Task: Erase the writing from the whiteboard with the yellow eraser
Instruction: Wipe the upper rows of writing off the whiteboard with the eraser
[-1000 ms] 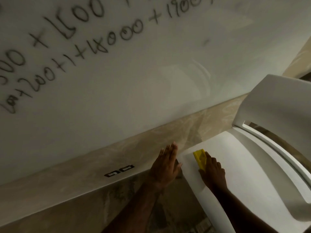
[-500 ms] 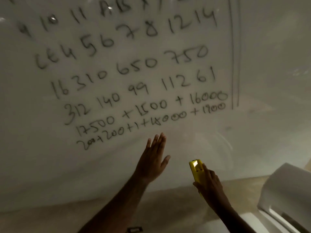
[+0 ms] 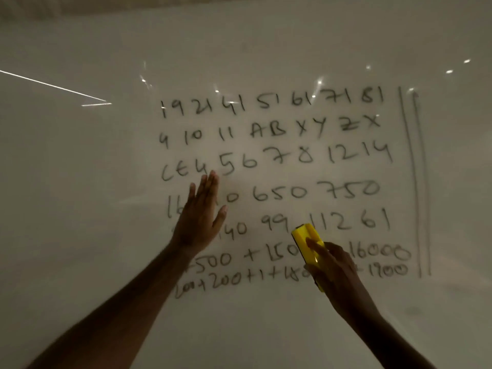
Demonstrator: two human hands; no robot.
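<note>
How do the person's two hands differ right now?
The left hand is empty, open and flat, with its fingers stretched up; the right hand is closed around the yellow eraser. The left hand sits higher, over the left end of the writing; the right is lower and further right. Both are raised in front of the whiteboard.

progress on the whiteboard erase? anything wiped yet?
Done: the yellow plastic eraser is picked up and held in the right hand, raised in front of the lower rows of writing. In hand: the left hand is open, fingers spread, over the white whiteboard; contact is unclear. Left: everything. All seven rows of black handwritten numbers and letters and the two vertical lines look intact, no wiped patch visible.
</note>
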